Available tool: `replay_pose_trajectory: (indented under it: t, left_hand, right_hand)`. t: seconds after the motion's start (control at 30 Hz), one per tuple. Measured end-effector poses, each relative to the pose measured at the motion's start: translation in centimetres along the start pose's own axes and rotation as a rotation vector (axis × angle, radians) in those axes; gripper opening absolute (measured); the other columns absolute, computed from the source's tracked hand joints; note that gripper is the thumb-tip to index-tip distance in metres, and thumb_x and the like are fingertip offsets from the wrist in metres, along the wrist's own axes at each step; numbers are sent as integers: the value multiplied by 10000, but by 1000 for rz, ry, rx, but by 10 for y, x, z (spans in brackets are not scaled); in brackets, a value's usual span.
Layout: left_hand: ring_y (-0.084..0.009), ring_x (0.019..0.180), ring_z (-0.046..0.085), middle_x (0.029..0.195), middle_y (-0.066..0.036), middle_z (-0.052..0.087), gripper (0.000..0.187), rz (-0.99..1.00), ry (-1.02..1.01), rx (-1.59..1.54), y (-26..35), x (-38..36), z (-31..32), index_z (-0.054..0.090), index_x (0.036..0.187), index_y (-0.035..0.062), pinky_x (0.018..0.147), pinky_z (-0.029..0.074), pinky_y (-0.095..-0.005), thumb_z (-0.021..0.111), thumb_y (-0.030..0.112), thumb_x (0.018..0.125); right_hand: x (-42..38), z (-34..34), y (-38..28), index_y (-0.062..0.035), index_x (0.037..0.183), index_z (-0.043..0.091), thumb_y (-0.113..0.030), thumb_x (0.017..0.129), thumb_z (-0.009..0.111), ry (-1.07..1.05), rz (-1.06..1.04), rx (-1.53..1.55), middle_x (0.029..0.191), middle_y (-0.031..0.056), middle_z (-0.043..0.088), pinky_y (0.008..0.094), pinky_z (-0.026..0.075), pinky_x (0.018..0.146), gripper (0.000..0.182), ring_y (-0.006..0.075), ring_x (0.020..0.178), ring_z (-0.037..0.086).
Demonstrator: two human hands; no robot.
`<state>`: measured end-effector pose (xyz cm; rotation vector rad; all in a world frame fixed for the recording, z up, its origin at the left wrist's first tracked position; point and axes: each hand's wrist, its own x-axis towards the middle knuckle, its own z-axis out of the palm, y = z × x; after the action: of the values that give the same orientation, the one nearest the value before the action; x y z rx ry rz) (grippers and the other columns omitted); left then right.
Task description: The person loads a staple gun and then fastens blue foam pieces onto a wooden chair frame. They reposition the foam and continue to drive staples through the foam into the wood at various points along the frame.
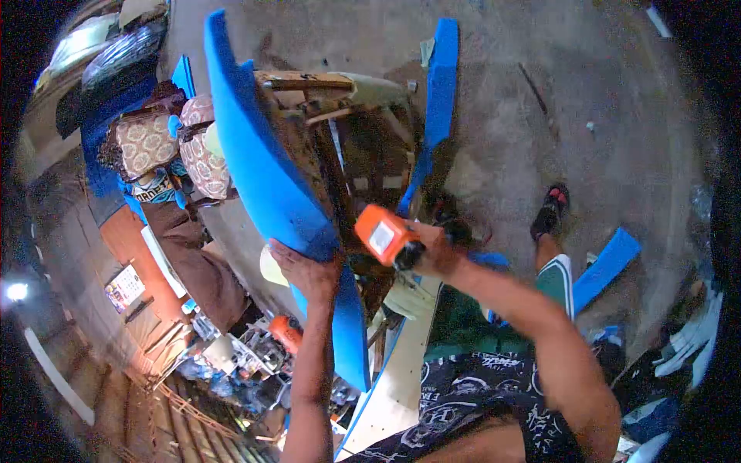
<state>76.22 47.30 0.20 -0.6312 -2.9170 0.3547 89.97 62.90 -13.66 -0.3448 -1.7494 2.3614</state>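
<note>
A long curved strip of blue foam (266,174) lies along the edge of a wooden furniture frame (320,81). My left hand (309,272) grips the lower part of this foam, fingers bent over its face and edge. In my right hand (436,248) is an orange staple gun (384,234) with a white label and a black end. Its body points toward the frame, just right of the foam; whether its nose touches the frame is hidden. The fingers round its handle are partly out of sight.
Another blue foam strip (441,85) lies beyond the frame, and a blue foam piece (606,270) rests on the floor at right. Patterned cushions (147,143) are stacked at left. Clutter and an orange container (285,333) sit at lower left. My foot (551,210) stands at right.
</note>
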Motion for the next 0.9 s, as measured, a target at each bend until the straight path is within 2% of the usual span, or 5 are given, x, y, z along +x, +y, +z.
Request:
replay_pose_trajectory:
  t: [0.03, 0.23, 0.6, 0.73, 0.9]
  left_hand:
    - [-528, 1278, 266, 1399, -365, 240, 1333, -16, -11, -32, 0, -3, 1, 20, 1446, -21, 1072, 244, -547, 847, 485, 531]
    - [-554, 1249, 273, 1390, -429, 138, 1290, -175, -156, -73, 14, 0, -15, -29, 1437, -68, 1059, 231, -570, 802, 449, 598]
    - [-477, 1245, 330, 1373, -355, 289, 1151, -5, -368, -572, -45, 17, -61, 144, 1478, 76, 1041, 248, -542, 815, 464, 627]
    - [-194, 1087, 510, 1208, -98, 538, 657, -502, -401, -1746, -169, 63, 97, 329, 1391, 44, 969, 365, -404, 479, 494, 936]
    - [-195, 1017, 544, 1216, -107, 529, 615, -260, -678, -1835, -168, 82, 275, 436, 1275, -26, 863, 452, -349, 412, 502, 960]
  right_hand:
    - [14, 7, -53, -94, 1278, 499, -407, 587, 854, 126, 326, 559, 1034, 122, 654, 387, 510, 855, 837, 265, 952, 643]
    - [56, 77, -42, -36, 1001, 561, -470, 533, 892, 278, 435, 30, 811, 73, 620, 329, 511, 678, 719, 155, 758, 614]
    - [52, 106, -21, -6, 1148, 557, -215, 786, 700, 409, 512, -223, 1108, 106, 625, 368, 441, 881, 442, 251, 996, 580]
    - [46, 99, 6, -17, 1145, 549, -148, 836, 623, 454, 290, -402, 1095, 80, 619, 357, 445, 862, 343, 245, 975, 573]
    - [42, 94, 1, -47, 1090, 547, -138, 855, 578, 434, 362, -339, 999, 38, 594, 325, 454, 797, 254, 194, 885, 564]
